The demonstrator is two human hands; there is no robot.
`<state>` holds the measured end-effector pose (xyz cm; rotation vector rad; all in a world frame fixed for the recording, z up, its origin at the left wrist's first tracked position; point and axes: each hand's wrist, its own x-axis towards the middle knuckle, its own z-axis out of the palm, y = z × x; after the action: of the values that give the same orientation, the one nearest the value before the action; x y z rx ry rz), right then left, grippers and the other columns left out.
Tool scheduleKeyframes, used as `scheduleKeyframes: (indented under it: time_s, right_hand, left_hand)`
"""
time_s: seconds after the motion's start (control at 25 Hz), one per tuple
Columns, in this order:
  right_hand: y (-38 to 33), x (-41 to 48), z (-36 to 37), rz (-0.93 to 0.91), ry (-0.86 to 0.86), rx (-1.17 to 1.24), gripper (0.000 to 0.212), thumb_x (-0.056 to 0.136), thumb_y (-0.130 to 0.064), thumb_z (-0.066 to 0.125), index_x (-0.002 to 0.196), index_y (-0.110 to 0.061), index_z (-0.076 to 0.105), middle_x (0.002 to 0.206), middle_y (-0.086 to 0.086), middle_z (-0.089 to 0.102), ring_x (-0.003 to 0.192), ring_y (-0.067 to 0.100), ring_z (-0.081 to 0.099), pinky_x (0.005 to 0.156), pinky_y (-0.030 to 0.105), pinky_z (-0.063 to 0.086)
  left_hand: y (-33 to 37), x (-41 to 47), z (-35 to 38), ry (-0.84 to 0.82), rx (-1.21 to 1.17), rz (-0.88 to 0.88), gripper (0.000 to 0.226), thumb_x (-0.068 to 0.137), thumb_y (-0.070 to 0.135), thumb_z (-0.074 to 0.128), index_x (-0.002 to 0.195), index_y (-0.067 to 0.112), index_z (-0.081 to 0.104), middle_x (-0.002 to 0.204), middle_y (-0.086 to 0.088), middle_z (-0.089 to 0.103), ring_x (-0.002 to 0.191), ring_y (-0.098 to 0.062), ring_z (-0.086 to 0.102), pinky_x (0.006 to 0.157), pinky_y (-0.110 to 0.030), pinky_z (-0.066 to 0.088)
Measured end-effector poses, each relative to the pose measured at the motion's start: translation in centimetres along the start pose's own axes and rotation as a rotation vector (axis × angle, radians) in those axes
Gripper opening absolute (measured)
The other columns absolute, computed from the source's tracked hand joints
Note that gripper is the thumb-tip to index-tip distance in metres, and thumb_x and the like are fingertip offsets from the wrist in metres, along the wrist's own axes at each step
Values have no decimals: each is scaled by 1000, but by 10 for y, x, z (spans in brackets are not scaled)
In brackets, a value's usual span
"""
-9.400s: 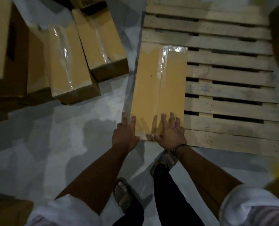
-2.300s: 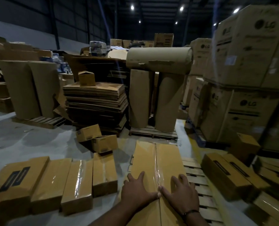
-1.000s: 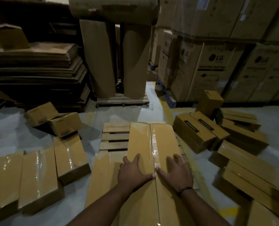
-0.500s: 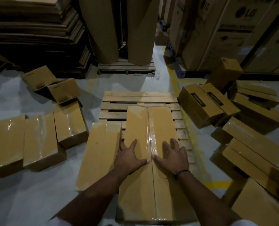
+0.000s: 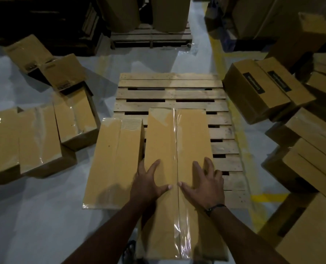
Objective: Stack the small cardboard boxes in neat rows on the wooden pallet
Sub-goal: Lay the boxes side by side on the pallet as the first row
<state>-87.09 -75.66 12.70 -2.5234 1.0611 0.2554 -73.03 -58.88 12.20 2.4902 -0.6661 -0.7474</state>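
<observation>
We have both palms flat on the taped cardboard box (image 5: 177, 134), which lies lengthwise on the wooden pallet (image 5: 171, 92) with its near end hanging past the pallet's front edge. Our left hand (image 5: 149, 184) sits left of the clear tape seam (image 5: 175, 149) and our right hand (image 5: 204, 184) right of it, thumbs almost meeting at the seam. The fingers are spread and straight, pressing down, gripping nothing. That flat, even hold suits sliding a long box rather than lifting it, so we judge the step in hand is pushing it forward until it rests fully on the pallet. A second box (image 5: 114, 159) lies just beside it along the pallet's left edge, which looks like the start of 1 row. Loose boxes (image 5: 38, 138) wait on the floor (image 5: 34, 216) to either side.
</observation>
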Motion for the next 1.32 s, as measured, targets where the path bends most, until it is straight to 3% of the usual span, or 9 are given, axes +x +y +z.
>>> scheduleKeyframes:
  time_s: [0.24, 0.4, 0.52, 0.64, 0.84, 1.0, 1.12, 1.32]
  right_hand:
    - [20, 66, 107, -37, 26, 30, 91, 76, -85, 52, 152, -41, 27, 165, -2, 0, 136, 35, 20, 109, 51, 37]
    - [18, 125, 159, -82, 59, 60, 86, 77, -82, 56, 148, -42, 29, 165, -3, 2, 138, 39, 22, 110, 55, 35]
    - [19, 150, 193, -79, -83, 43, 94, 77, -75, 63, 153, -37, 23, 166, 1, -6, 143, 42, 18, 115, 55, 30]
    - [22, 144, 225, -16, -227, 59, 100, 79, -69, 68, 157, -31, 18, 167, 7, -8, 146, 42, 16, 115, 56, 30]
    - [34, 96, 256, 70, -228, 139, 94, 80, -64, 70, 155, -31, 23, 166, 5, -8, 146, 39, 14, 114, 59, 30]
    - [48, 63, 274, 60, -223, 174, 98, 83, -57, 72, 157, -31, 15, 166, 3, -16, 148, 39, 17, 114, 52, 36]
    - [54, 50, 282, 157, -222, 327, 107, 82, -51, 76, 160, -34, 5, 167, 1, -11, 149, 38, 18, 117, 50, 34]
    - [56, 44, 290, 181, -305, 401, 118, 84, -44, 78, 157, -44, -14, 166, 11, -9, 147, 46, 21, 118, 53, 31]
  left_hand:
    - [-66, 70, 68, 20, -46, -4, 106, 67, 62, 84, 154, 51, 25, 169, -2, 0, 152, -33, 21, 114, -52, 40]
    - [-114, 127, 83, 53, -93, 43, 100, 73, 48, 87, 155, 46, 30, 168, -5, 10, 148, -34, 30, 112, -50, 43]
    - [-149, 163, 86, -40, -11, -11, 106, 74, 43, 88, 160, 35, 25, 162, -11, 20, 144, -36, 33, 114, -47, 41]
    - [-180, 159, 100, -151, 270, -52, 114, 74, 47, 87, 162, 29, 16, 162, -18, 20, 142, -43, 33, 112, -55, 41]
    - [-210, 106, 130, -211, 391, -15, 111, 71, 43, 87, 159, 28, 21, 167, -8, 6, 147, -40, 18, 113, -55, 38]
    - [-221, 83, 145, -78, 270, -27, 98, 73, 35, 86, 154, 19, 34, 160, -7, 20, 140, -37, 27, 110, -49, 41]
    - [-222, 84, 149, -6, 176, -65, 83, 77, 29, 83, 148, 16, 43, 153, -5, 27, 137, -35, 30, 109, -49, 42]
    - [-222, 91, 145, -33, 66, -151, 72, 78, 19, 83, 142, 19, 49, 150, -3, 31, 135, -33, 33, 109, -46, 41]
